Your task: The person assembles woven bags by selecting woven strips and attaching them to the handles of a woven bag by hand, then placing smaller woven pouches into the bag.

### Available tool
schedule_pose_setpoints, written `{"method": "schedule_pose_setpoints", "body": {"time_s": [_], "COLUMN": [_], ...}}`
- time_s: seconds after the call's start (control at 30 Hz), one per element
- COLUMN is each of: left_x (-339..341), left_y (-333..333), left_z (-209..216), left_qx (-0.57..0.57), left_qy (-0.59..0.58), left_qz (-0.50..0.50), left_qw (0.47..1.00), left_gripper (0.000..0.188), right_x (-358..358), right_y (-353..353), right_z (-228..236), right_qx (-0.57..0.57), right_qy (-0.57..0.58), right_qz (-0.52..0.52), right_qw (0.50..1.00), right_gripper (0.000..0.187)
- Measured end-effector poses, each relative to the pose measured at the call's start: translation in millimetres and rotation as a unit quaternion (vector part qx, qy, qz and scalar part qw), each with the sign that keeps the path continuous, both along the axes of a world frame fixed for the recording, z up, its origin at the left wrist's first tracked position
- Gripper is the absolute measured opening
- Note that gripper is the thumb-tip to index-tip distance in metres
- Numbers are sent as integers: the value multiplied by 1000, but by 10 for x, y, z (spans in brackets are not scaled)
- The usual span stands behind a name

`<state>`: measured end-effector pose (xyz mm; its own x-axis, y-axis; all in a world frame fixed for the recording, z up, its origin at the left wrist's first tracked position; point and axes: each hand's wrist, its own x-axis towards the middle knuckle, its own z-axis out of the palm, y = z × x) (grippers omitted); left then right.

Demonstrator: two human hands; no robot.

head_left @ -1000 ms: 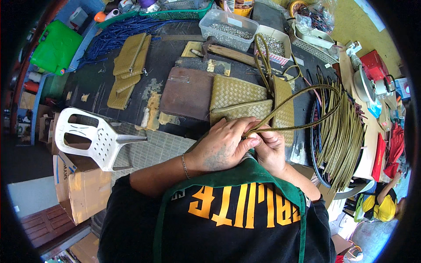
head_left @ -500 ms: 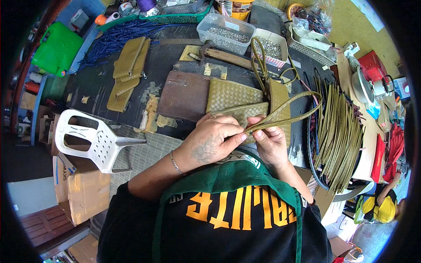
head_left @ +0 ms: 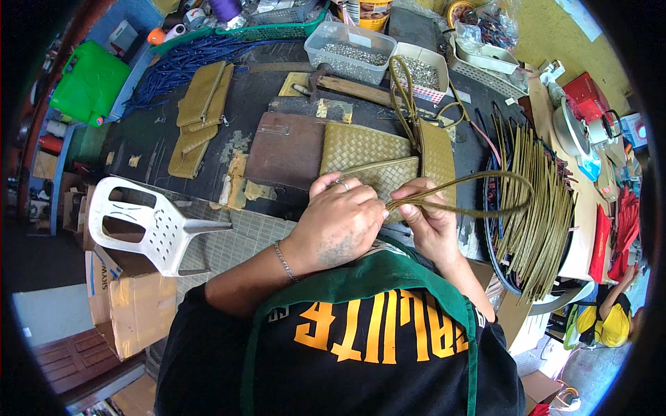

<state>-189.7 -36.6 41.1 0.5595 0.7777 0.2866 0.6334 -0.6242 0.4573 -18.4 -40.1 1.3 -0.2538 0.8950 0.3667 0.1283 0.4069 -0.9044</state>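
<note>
An olive strap (head_left: 532, 195) bends into a long loop, reaching to the right from between my hands. My right hand (head_left: 431, 218) pinches both strands of it near their ends, thumb on top. Against that same end my left hand (head_left: 336, 225) is closed, its fingers curled; the strap's tip is hidden there. Just beyond the hands lies a woven olive pouch (head_left: 368, 147), partly covered by my left fingers. A second woven pouch (head_left: 438, 154) overlaps it on the right, with a strap loop (head_left: 401, 90) running up from it.
A brown board (head_left: 284, 149) and a hammer (head_left: 361, 90) lie farther back. Bins of small metal parts (head_left: 350, 59) line the far side. Several olive pouches (head_left: 205, 97) are stacked left; a bundle of olive straps (head_left: 531, 215) fills the right. A white chair (head_left: 142, 218) stands left.
The strap loop has swung out to the right and opened wider. My left hand has rolled over, its fingers now more curled at the strap's end. My right hand keeps its pinch.
</note>
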Motion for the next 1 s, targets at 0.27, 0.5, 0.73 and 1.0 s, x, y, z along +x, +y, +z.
{"method": "schedule_pose_setpoints", "body": {"time_s": [0.27,0.5,0.73,1.0], "left_x": [-34,0,-28,460], "left_y": [19,72,107,168], "left_z": [-29,-11,-91,306], "left_qx": [26,-91,-254,-341], "left_qy": [-81,-73,-101,-316], "left_qz": [-5,-33,-228,-207], "left_qw": [996,993,934,861], "left_gripper": [7,14,68,40], "right_x": [-119,-86,107,315], "right_y": [-87,-75,-159,37], "right_z": [-155,-177,16,964], "right_qx": [-235,-174,-138,18], "right_qy": [370,236,243,76], "right_qz": [66,52,8,-194], "right_qw": [896,955,960,978], "right_gripper": [16,14,11,8]}}
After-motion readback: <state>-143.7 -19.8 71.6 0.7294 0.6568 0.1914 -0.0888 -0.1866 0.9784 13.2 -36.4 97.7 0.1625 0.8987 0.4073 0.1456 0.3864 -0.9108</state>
